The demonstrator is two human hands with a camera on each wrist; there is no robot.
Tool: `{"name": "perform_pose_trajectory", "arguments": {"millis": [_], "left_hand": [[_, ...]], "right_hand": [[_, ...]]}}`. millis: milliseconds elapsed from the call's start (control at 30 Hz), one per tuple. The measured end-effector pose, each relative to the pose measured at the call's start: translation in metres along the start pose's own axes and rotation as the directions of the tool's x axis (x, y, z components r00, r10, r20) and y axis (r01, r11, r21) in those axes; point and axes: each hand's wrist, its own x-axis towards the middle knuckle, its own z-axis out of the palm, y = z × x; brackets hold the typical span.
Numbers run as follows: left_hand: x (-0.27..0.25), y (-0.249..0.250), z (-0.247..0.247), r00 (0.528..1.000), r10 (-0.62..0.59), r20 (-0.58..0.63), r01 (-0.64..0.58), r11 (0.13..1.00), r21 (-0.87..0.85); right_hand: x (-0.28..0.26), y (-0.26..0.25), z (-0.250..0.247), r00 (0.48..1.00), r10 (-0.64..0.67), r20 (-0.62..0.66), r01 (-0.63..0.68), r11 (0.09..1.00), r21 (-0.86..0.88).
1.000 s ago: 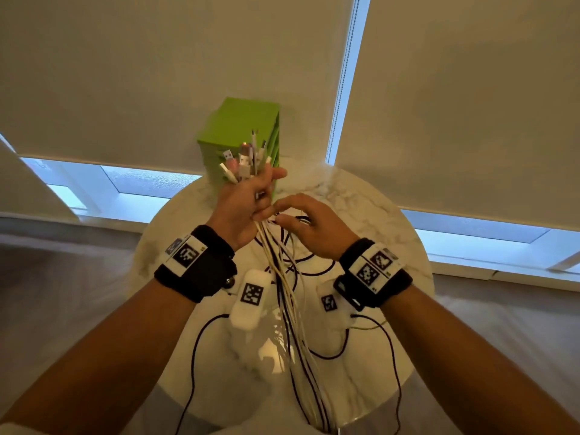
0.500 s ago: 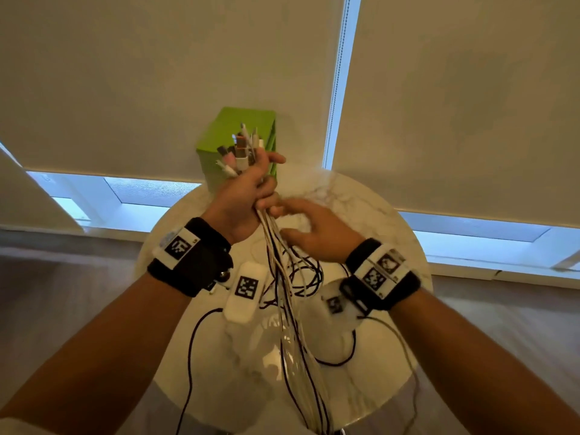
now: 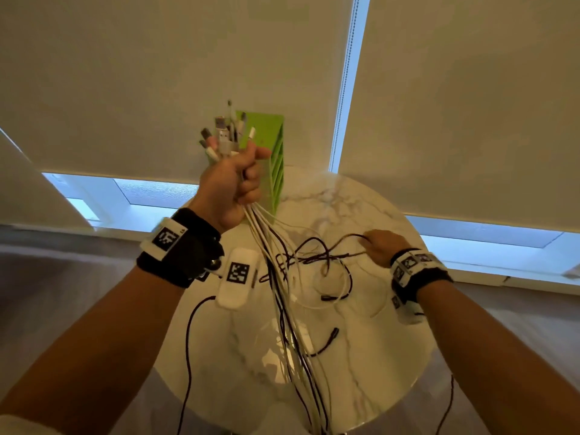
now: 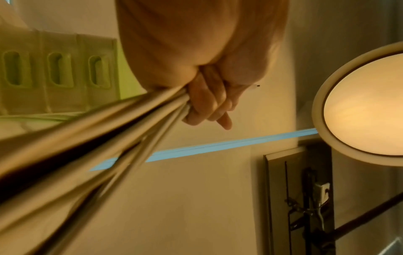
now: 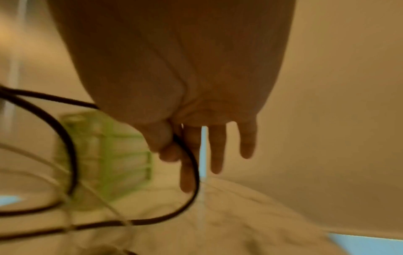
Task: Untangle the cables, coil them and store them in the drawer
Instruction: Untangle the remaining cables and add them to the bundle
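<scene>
Round marble table (image 3: pixel 361 211) under closed blinds. Left hand (image 3: pixel 230 186), frame center, fists the cable bundle (image 3: pixel 282 287) by its plugs, raised so strands hang free. Right hand (image 3: pixel 381 246) at right pinches a black cable (image 3: pixel 323 243), other fingers loose, likely pulling it clear; loops cross the white strands. Green drawer unit (image 3: pixel 273 158) sits behind the fist.

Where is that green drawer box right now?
In the head view the green drawer box stands at the far edge of the round marble table, just behind the raised left hand gripping the cable bundle.
</scene>
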Motion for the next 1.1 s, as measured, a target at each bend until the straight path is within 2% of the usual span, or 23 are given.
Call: {"name": "perform_pose_trajectory", "arguments": {"millis": [67, 100, 133, 200, 267, 300, 367, 400, 433, 467, 533, 600, 700, 767, 867, 933, 1000, 1100], "left_hand": [[0.004, 0.012, -0.007, 0.999, 0.044, -0.026, -0.045, 0.999, -0.015], [0.007, 0.015, -0.012, 0.997, 0.06, -0.042, -0.062, 0.998, -0.026], [0.01, 0.014, -0.016, 0.996, 0.063, -0.058, -0.066, 0.997, -0.038], [0.014, 0.004, -0.016, 0.997, 0.029, -0.073, -0.035, 0.997, -0.074], [0.015, -0.011, -0.007, 0.999, -0.021, -0.046, 0.016, 0.994, -0.106], [0.014, -0.016, 0.0, 0.999, -0.044, -0.018, 0.042, 0.994, -0.1], [0.012, -0.025, 0.012, 0.996, -0.084, 0.042, 0.086, 0.994, -0.06], [0.011, -0.027, 0.017, 0.993, -0.091, 0.073, 0.094, 0.995, -0.045], [0.012, -0.028, 0.02, 0.991, -0.089, 0.097, 0.093, 0.995, -0.033], [0.012, -0.027, 0.021, 0.99, -0.085, 0.11, 0.088, 0.996, -0.019], [0.014, -0.022, 0.016, 0.991, -0.073, 0.11, 0.073, 0.997, 0.01], [0.014, -0.014, 0.005, 0.995, -0.061, 0.083, 0.058, 0.998, 0.038], [0.012, -0.008, -0.008, 0.996, -0.063, 0.055, 0.059, 0.996, 0.072], [0.011, -0.009, -0.012, 0.996, -0.069, 0.063, 0.065, 0.996, 0.063], [0.013, -0.01, -0.011, 0.993, -0.07, 0.092, 0.068, 0.997, 0.029], [0.015, -0.009, -0.009, 0.992, -0.055, 0.112, 0.055, 0.998, 0.005], [0.017, -0.009, -0.008, 0.992, -0.036, 0.124, 0.039, 0.999, -0.017], [0.022, -0.011, 0.003, 0.987, -0.008, 0.162, 0.019, 0.997, -0.071]], "right_hand": [[0.004, 0.041, 0.004, 0.979, 0.196, 0.046, -0.191, 0.977, -0.098], [0.005, 0.055, 0.007, 0.968, 0.244, 0.057, -0.237, 0.965, -0.116], [0.007, 0.06, 0.007, 0.97, 0.235, 0.054, -0.229, 0.968, -0.107], [0.007, 0.044, -0.004, 0.991, 0.137, -0.003, -0.137, 0.99, -0.018], [-0.002, 0.001, -0.022, 0.994, -0.013, -0.106, 0.032, 0.984, 0.177], [-0.011, -0.027, -0.031, 0.983, -0.102, -0.152, 0.148, 0.93, 0.336], [-0.033, -0.086, -0.041, 0.942, -0.305, -0.142, 0.319, 0.676, 0.664], [-0.041, -0.109, -0.039, 0.909, -0.404, -0.103, 0.337, 0.568, 0.751], [-0.046, -0.125, -0.032, 0.873, -0.48, -0.084, 0.35, 0.5, 0.792], [-0.048, -0.132, -0.023, 0.86, -0.506, -0.069, 0.349, 0.483, 0.803], [-0.053, -0.126, -0.008, 0.875, -0.478, -0.078, 0.357, 0.528, 0.77], [-0.05, -0.101, 0.009, 0.914, -0.388, -0.118, 0.361, 0.649, 0.67], [-0.037, -0.057, 0.028, 0.956, -0.257, -0.138, 0.288, 0.757, 0.587], [-0.026, -0.046, 0.032, 0.972, -0.182, -0.151, 0.235, 0.815, 0.529], [-0.02, -0.041, 0.025, 0.972, -0.199, -0.123, 0.233, 0.879, 0.417], [-0.017, -0.034, 0.024, 0.985, -0.163, -0.051, 0.171, 0.941, 0.293], [-0.01, -0.024, 0.029, 0.997, -0.071, -0.001, 0.07, 0.986, 0.149], [-0.005, -0.015, 0.032, 0.994, 0.093, 0.057, -0.09, 0.994, -0.058]]}}
